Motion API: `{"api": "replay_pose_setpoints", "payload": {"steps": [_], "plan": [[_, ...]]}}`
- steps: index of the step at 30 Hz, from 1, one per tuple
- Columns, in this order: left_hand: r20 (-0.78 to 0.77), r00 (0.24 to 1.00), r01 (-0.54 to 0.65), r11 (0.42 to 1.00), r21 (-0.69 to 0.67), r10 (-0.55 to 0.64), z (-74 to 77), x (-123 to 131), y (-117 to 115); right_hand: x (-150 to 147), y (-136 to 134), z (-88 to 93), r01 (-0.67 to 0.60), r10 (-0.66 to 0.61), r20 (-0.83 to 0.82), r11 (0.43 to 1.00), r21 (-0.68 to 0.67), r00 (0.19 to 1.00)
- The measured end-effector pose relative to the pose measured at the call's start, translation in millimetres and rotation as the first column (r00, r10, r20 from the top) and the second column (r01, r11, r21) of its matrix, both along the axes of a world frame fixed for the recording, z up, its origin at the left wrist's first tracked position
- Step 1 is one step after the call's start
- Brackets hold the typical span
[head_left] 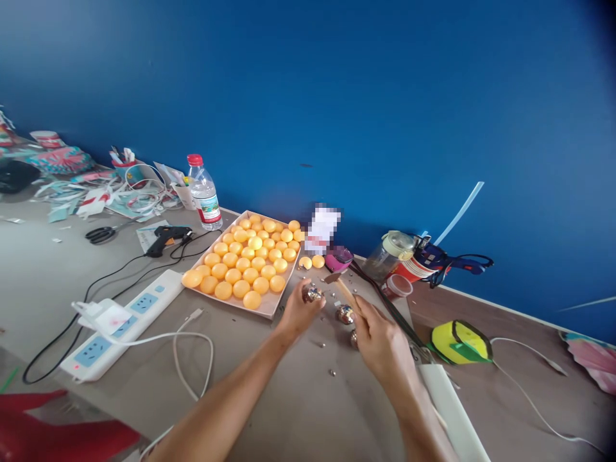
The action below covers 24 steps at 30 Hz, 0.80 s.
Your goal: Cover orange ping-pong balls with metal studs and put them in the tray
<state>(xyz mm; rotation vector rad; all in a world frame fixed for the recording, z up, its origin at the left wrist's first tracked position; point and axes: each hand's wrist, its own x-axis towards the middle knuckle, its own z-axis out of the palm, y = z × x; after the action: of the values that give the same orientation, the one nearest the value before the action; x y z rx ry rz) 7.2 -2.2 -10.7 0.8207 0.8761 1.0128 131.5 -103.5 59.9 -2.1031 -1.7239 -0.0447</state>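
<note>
My left hand (294,316) is closed around a shiny silver ball (312,294) with a mirror-like, faceted surface. My right hand (382,337) grips the wooden handle of a small hammer (347,296), its dark head just to the right of that ball. A second silver ball (344,314) lies on the table beside the hammer handle, and another is partly hidden by my right hand. Small shiny bits are scattered around. To the left of my hands, a shallow cardboard tray (260,312) is filled with orange balls. Two more orange balls (317,261) sit outside it.
A white power strip (161,292), loose cables and a black glue gun (166,240) lie on the left. Behind the tray stands a water bottle (206,196). A clear jar (387,253), cups and a yellow-green tape measure (459,342) are on the right. A blue wall rises behind.
</note>
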Motion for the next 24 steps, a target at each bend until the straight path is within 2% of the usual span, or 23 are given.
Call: {"api": "replay_pose_setpoints", "payload": {"steps": [2,4,7,10,14,16,18,20,21,22,24], "plan": [[-0.025,1.0,0.016,1.0,0.016,-0.015,-0.5,-1,0,0,-4,3.8,-0.035,0.042,-0.054,0.992,0.122,0.998],[0.014,0.998,0.057,0.998,-0.011,-0.056,1.7,-3,1,-3,-8,7.1,-0.07,0.092,-0.104,0.977,0.2,0.99],[0.211,0.975,0.103,0.985,-0.136,-0.073,8.8,-6,5,-6,-9,10.8,-0.095,0.135,-0.162,0.968,0.233,0.978],[0.378,0.925,0.16,0.946,-0.281,-0.044,14.4,-6,9,-5,-9,14.4,-0.082,0.131,-0.188,0.965,0.248,0.973],[0.461,0.886,0.206,0.936,-0.286,-0.054,14.5,-7,8,-4,-10,13.9,-0.05,0.11,-0.184,0.951,0.306,0.977],[0.487,0.871,0.212,0.942,-0.259,-0.062,13.4,-7,7,-6,-8,8.6,-0.055,0.103,-0.174,0.964,0.259,0.979],[0.53,0.846,0.213,0.943,-0.255,-0.048,13.2,-8,7,-7,-5,2.1,-0.071,0.086,-0.142,0.992,0.105,0.986],[0.586,0.81,0.227,0.937,-0.265,-0.03,14.0,-9,8,-8,-2,-2.0,-0.066,0.06,-0.094,0.996,-0.061,0.994],[0.61,0.792,0.238,0.934,-0.265,-0.029,14.6,-10,8,-8,-1,-2.3,-0.058,0.051,-0.078,0.993,-0.098,0.996],[0.628,0.778,0.249,0.935,-0.254,-0.037,15.3,-10,8,-7,-1,-1.4,-0.052,0.045,-0.076,0.994,-0.095,0.996],[0.644,0.762,0.268,0.94,-0.212,-0.072,16.0,-11,8,-6,-2,2.7,-0.042,0.043,-0.104,0.999,0.011,0.994]]}}
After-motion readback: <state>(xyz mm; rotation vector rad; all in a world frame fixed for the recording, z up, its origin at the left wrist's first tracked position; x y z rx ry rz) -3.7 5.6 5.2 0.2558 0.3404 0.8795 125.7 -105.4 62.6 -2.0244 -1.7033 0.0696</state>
